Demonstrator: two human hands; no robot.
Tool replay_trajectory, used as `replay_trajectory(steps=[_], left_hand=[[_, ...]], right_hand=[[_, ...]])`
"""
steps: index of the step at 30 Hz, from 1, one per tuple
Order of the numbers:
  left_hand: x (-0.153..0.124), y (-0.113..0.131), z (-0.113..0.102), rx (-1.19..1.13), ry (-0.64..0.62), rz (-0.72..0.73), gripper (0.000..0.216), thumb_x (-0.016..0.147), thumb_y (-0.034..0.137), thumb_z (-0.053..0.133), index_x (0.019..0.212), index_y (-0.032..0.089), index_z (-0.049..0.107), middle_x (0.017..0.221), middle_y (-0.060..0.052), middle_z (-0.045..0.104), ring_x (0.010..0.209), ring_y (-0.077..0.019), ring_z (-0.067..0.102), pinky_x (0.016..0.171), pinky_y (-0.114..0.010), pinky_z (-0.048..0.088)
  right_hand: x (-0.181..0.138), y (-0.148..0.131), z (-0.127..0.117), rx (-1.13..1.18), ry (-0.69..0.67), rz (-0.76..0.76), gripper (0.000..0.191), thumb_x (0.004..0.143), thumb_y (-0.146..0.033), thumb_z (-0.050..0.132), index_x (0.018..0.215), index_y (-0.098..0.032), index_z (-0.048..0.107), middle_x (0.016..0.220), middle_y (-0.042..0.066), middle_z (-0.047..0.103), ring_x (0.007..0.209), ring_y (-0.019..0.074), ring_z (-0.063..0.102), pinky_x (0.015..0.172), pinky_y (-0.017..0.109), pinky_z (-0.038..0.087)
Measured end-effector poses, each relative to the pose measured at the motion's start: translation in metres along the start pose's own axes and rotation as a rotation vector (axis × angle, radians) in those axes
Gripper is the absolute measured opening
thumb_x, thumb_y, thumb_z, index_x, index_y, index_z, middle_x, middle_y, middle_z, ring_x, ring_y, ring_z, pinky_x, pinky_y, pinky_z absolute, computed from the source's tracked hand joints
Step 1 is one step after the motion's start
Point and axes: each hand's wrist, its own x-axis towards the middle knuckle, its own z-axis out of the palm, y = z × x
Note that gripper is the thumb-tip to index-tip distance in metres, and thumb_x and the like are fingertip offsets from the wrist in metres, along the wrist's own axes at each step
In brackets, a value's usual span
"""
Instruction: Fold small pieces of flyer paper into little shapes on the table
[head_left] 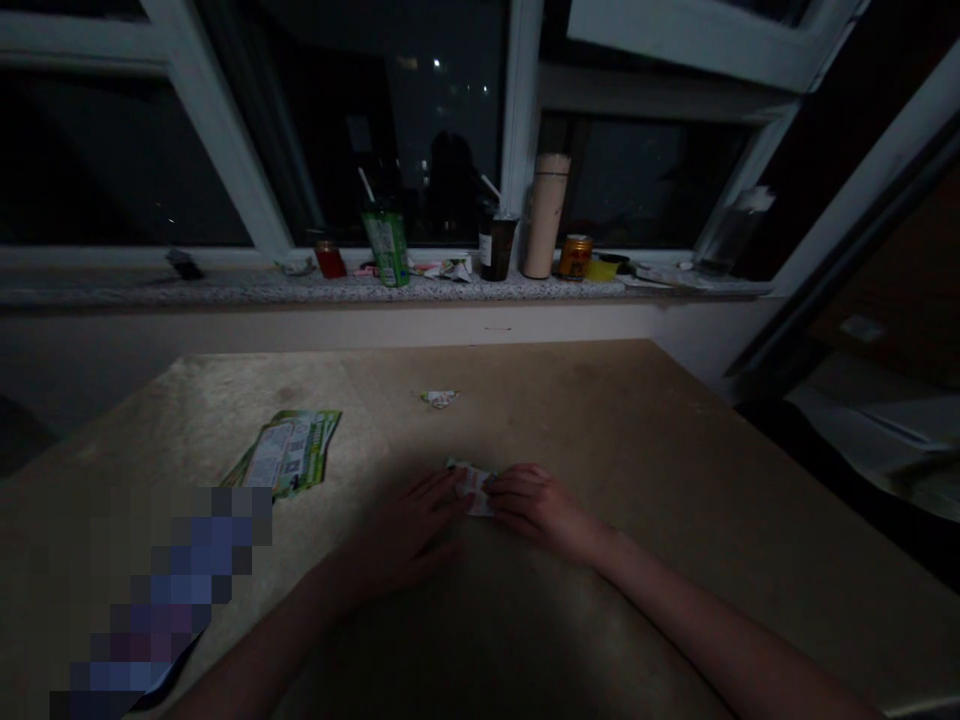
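Note:
A small folded piece of printed paper (478, 500), pale with a green edge, lies on the table under the fingers of both hands. My left hand (409, 530) rests at its left side, fingers stretched out and the tips on the paper. From the right, my right hand (544, 510) bends its fingers together over the paper's right edge and grips it; the thumb is mostly hidden. Farther off lies a small folded paper triangle (439, 399), white and green. To the left is a stack of green and white printed leaflets (289, 455), slightly fanned.
A pixelated flat object (161, 610) lies on the table (637, 430) at the lower left. Along the windowsill (442, 290) stand a green can (387, 245), a dark drink cup (496, 245), a pinkish flask (547, 215), an orange can (575, 257) and a red jar (329, 260).

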Motion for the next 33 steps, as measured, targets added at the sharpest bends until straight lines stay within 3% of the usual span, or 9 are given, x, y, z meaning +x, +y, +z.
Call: replay_trajectory(steps=[4,7,11,14,18,24,29,33], left_hand=[[-0.001,0.006,0.000,0.026,-0.008,-0.015,0.056,0.094,0.046,0.045,0.144,0.026,0.030,0.148,-0.007,0.031,0.136,-0.0302,0.023,0.111,-0.051,0.015],[-0.001,0.013,0.001,-0.009,-0.030,-0.036,0.061,0.094,0.044,0.044,0.146,0.023,0.023,0.144,-0.009,0.037,0.133,-0.0282,0.028,0.111,-0.047,0.018],[-0.002,0.023,-0.002,-0.070,-0.058,-0.040,0.072,0.092,0.043,0.048,0.149,0.023,0.008,0.151,-0.006,0.024,0.136,-0.0264,0.025,0.111,-0.044,0.020],[-0.004,0.029,-0.002,-0.070,-0.080,-0.040,0.079,0.090,0.044,0.051,0.149,0.023,0.002,0.154,-0.006,0.015,0.138,-0.0278,0.019,0.111,-0.046,0.019],[-0.007,0.031,0.001,-0.044,-0.119,-0.033,0.086,0.086,0.049,0.055,0.149,0.023,0.001,0.154,-0.009,0.006,0.139,-0.0311,0.014,0.110,-0.048,0.019],[-0.005,0.031,0.006,-0.030,-0.101,-0.040,0.086,0.086,0.052,0.054,0.149,0.021,0.003,0.154,-0.010,0.008,0.138,-0.0324,0.014,0.111,-0.050,0.014],[-0.004,0.033,0.009,-0.030,-0.104,-0.084,0.085,0.086,0.053,0.054,0.149,0.021,0.006,0.154,-0.009,0.012,0.138,-0.0321,0.015,0.112,-0.050,0.011],[-0.004,0.035,0.006,-0.045,-0.119,-0.104,0.079,0.089,0.051,0.050,0.149,0.021,0.007,0.154,-0.009,0.012,0.138,-0.0311,0.015,0.112,-0.050,0.011]], right_hand=[[0.004,0.000,-0.005,0.049,0.011,0.041,0.022,0.095,-0.031,0.046,0.099,-0.021,0.066,0.102,0.005,0.067,0.101,0.0170,0.058,0.092,0.033,0.039],[0.009,0.002,-0.006,0.074,0.010,0.058,0.023,0.096,-0.030,0.045,0.095,-0.020,0.066,0.095,0.005,0.067,0.093,0.0169,0.058,0.086,0.030,0.041],[0.017,0.010,0.002,0.022,0.016,0.124,0.026,0.096,-0.030,0.044,0.084,-0.017,0.063,0.080,0.004,0.061,0.082,0.0165,0.056,0.076,0.029,0.040],[0.022,0.013,0.011,-0.055,0.045,0.195,0.028,0.095,-0.033,0.046,0.078,-0.017,0.061,0.080,0.004,0.059,0.083,0.0168,0.054,0.076,0.030,0.037],[0.024,0.013,0.018,-0.170,0.048,0.275,0.032,0.096,-0.037,0.044,0.077,-0.017,0.061,0.082,0.005,0.058,0.085,0.0180,0.051,0.076,0.032,0.034],[0.028,0.012,0.019,-0.240,0.004,0.295,0.034,0.097,-0.036,0.040,0.078,-0.017,0.062,0.080,0.005,0.060,0.085,0.0187,0.051,0.078,0.033,0.031],[0.026,0.013,0.011,-0.108,0.020,0.318,0.031,0.097,-0.033,0.043,0.074,-0.018,0.058,0.078,0.003,0.058,0.083,0.0169,0.051,0.077,0.032,0.030],[0.017,0.015,0.003,0.024,0.040,0.303,0.017,0.091,-0.027,0.054,0.076,-0.019,0.055,0.080,0.000,0.057,0.084,0.0164,0.051,0.080,0.031,0.030]])
